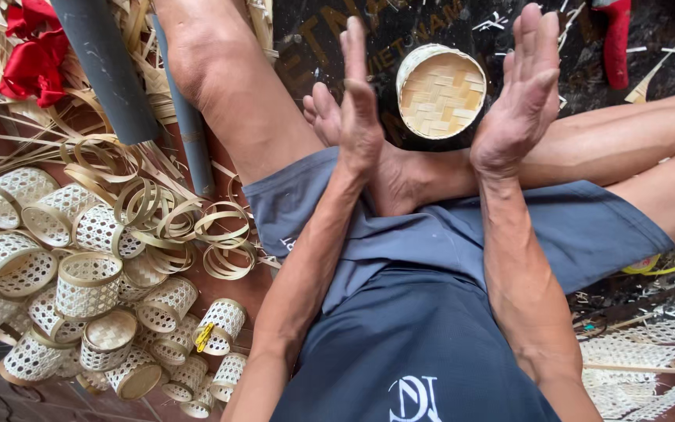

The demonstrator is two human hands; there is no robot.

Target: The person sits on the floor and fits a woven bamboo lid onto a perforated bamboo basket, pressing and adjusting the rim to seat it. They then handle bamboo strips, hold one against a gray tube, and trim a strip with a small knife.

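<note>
The small round basket lid of woven pale bamboo strips lay in the upper middle of the frame, flat on the dark floor with its checkered weave facing up and its thin rim showing all around. Being round, it had no long axis to speak of. It sat between the two raised hands, beyond them and lower in the scene, just past the person's bare foot. The left hand stood edge-on to the camera at the lid's left, and the right hand stood at its right with the palm turned inward toward the other. In the picture the right hand's fingers came close to the lid's right rim, while the left hand's fingers were a little farther from its left rim, so the right hand looked the nearer one. Both hands were fully released, fingers straight and pressed side by side, palms facing each other and apart. Neither held or touched anything. At the lower left of the frame a heap of small open-weave bamboo cylinders lay piled together, with loose curled bamboo hoops just beside them, well apart from both hands.
</note>
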